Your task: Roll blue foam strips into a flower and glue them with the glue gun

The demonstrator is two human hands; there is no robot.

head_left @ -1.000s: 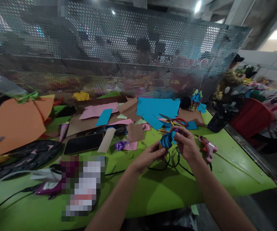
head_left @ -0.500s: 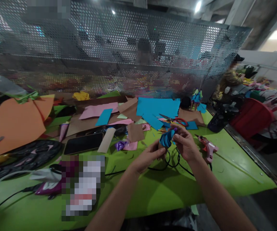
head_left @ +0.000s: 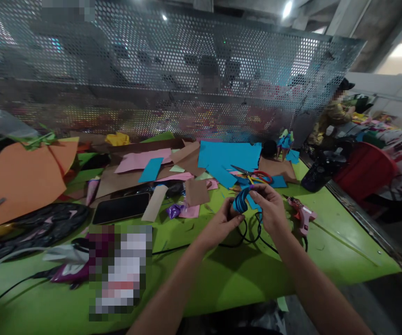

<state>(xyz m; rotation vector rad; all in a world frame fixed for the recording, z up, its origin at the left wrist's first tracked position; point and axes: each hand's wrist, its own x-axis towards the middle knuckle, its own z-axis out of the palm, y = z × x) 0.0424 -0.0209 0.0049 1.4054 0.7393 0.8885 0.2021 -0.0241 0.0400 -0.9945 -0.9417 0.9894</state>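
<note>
Both my hands meet over the green table near its middle. My left hand is closed round the lower end of a small blue paper piece cut into strips. My right hand pinches the upper part of that same piece from the right, fingers curled. A purple tip shows at the top of the piece, under my right fingers. A black cable loops on the table just below my hands.
A pink glue gun lies right of my hands. Red-handled scissors rest on blue paper behind them. A phone, paper scraps and an orange sheet lie to the left. A perforated metal screen backs the table; another person sits far right.
My hands have shifted slightly away from me and closer together. The blue strip piece has turned more edge-on between my fingers.
</note>
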